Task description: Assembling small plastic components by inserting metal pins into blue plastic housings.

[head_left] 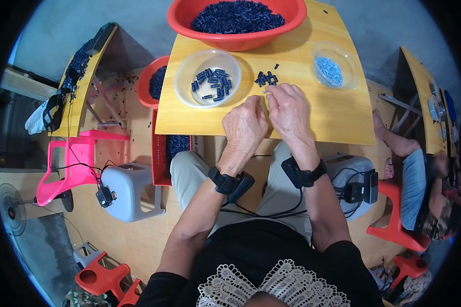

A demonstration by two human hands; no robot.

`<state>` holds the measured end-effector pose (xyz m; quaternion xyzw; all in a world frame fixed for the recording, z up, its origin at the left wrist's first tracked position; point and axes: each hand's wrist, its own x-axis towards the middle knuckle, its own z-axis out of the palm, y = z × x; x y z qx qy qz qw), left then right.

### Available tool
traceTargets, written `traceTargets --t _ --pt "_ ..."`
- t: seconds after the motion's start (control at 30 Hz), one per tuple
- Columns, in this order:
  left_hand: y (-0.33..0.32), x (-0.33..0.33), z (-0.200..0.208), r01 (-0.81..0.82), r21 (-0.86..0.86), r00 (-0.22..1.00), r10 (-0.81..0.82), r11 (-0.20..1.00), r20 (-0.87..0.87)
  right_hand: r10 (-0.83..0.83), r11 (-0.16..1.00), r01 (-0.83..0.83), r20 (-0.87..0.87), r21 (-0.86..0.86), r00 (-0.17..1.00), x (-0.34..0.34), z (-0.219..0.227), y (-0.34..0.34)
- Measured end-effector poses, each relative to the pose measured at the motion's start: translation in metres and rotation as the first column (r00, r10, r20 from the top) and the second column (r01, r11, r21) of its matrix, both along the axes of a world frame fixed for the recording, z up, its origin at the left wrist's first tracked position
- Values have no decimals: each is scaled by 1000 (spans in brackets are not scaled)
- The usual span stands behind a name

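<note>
My left hand [245, 125] is closed, its fingers curled in over the near part of the yellow wooden table, and its fingertips meet those of the right. Pinched shut beside it is my right hand [290, 112]. What either hand holds is too small or hidden to name; a speck of light blue shows by the right fingertips. Just beyond them lies a loose pile of small black cylinders [266, 78]. To the left, a clear round tub [183, 96] contains several more black cylinders [218, 84]. At the right, small light-blue pieces [328, 71] lie in a clear bowl [354, 65].
A large red basin [235, 40] heaped with black parts [238, 18] stands at the table's far edge. Red containers [147, 84] of similar parts sit left of the table. Grey stools [130, 192] flank me, with cables. A person's leg [402, 140] shows at right.
</note>
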<state>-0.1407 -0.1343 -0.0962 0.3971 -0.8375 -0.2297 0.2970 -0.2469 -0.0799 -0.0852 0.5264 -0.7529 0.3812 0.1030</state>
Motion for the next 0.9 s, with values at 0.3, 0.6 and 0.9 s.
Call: traceTargets --t 0.3,0.6,0.9 --pt "-10 -8 0 -26 86 994 35 996 -104 -43 996 44 -10 74 999 1 -4 -4" --pt "-13 -25 -6 172 -331 985 -165 928 51 -47 999 46 26 21 999 -9 -8 38" --pt "-16 -33 -11 204 -388 979 -183 899 91 -17 998 19 29 -61 999 -27 -12 17"
